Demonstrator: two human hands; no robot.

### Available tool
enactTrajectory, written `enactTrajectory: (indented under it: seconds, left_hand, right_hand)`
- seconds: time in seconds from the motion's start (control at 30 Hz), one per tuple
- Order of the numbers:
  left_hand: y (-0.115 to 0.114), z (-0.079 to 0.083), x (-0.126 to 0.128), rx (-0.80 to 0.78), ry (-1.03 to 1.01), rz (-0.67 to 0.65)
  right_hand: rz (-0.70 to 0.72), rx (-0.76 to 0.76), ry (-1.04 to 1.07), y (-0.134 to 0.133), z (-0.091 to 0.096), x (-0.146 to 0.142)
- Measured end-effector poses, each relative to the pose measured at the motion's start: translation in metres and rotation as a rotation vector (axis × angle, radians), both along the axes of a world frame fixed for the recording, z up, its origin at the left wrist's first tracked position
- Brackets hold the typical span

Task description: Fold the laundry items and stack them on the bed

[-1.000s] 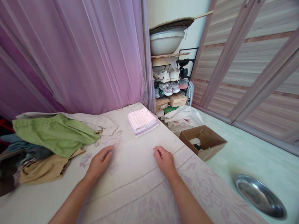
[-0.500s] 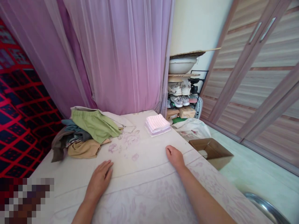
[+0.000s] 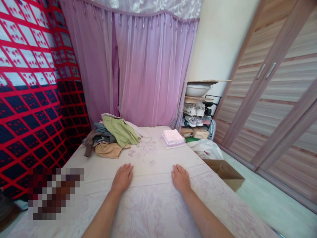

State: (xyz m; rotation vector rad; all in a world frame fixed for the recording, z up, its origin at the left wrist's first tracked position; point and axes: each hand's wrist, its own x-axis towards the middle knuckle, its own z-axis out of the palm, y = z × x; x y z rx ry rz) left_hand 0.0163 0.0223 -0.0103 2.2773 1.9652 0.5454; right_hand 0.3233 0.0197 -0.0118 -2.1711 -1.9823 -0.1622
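My left hand (image 3: 123, 178) lies flat on the floral bed sheet (image 3: 151, 195), fingers stretched forward and holding nothing. Level with it, my right hand (image 3: 180, 178) also rests palm down on the sheet, its fingers extended. Beyond the right hand sits a neat stack of folded pink and white cloths (image 3: 172, 138). A loose heap of clothes lies past the left hand: green shorts (image 3: 120, 130) on top, a tan garment (image 3: 107, 150) in front, and grey and brown pieces (image 3: 89, 142) at the side.
Purple curtains (image 3: 153, 72) hang behind the bed. At the right stand a shoe rack (image 3: 198, 115), an open cardboard box (image 3: 230, 175) on the floor and a wooden wardrobe (image 3: 267, 99). A red and dark checked cloth (image 3: 32, 109) hangs on the left.
The view has tilted up and turned left. My right hand has uncurled from a loosely closed shape and now lies flat. The clothes and the stack have stayed in place on the bed.
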Motion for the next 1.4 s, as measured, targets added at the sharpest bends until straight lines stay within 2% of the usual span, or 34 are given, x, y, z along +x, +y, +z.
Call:
enactTrajectory:
  seconds: [0.1,0.2,0.33,0.47,0.57,0.7,0.83,0.97,1.07,1.2,1.3,1.4]
  left_hand:
    - [-0.003,-0.004,-0.002,0.031,-0.061,0.002]
    - [0.002,-0.001,-0.008,0.048,-0.223,0.015]
    - [0.021,0.008,-0.027,-0.013,-0.465,0.157]
    - [0.039,0.003,-0.043,0.001,-0.663,0.370]
    - [0.043,-0.005,-0.047,0.010,-0.763,0.405]
    - [0.042,-0.006,-0.045,-0.036,-0.882,0.444]
    - [0.042,-0.004,-0.045,-0.053,-0.929,0.480]
    - [0.042,-0.003,-0.044,-0.051,-0.910,0.500]
    - [0.041,0.000,-0.042,-0.053,-0.979,0.522]
    - [0.041,0.004,-0.042,-0.009,-1.170,0.557]
    - [0.042,0.007,-0.047,0.059,-1.327,0.552]
    - [0.043,0.007,-0.052,0.114,-1.460,0.523]
  right_hand:
    - [0.056,-0.017,-0.039,0.001,0.010,0.004]
    - [0.164,-0.043,-0.065,0.022,0.036,0.010]
    - [0.187,0.030,-0.084,0.083,0.083,0.018]
    - [0.171,0.062,-0.083,0.162,0.119,0.028]
    - [0.172,0.014,-0.076,0.213,0.123,0.034]
    - [0.136,-0.100,-0.050,0.253,0.098,0.039]
    - [0.100,-0.139,-0.030,0.262,0.069,0.043]
    - [0.123,-0.179,-0.035,0.262,0.061,0.046]
    - [0.110,-0.220,-0.029,0.263,0.062,0.046]
    - [0.111,-0.229,-0.064,0.263,0.066,0.045]
    - [0.133,-0.244,-0.141,0.260,0.080,0.038]
    - [0.132,-0.205,-0.274,0.256,0.101,0.018]
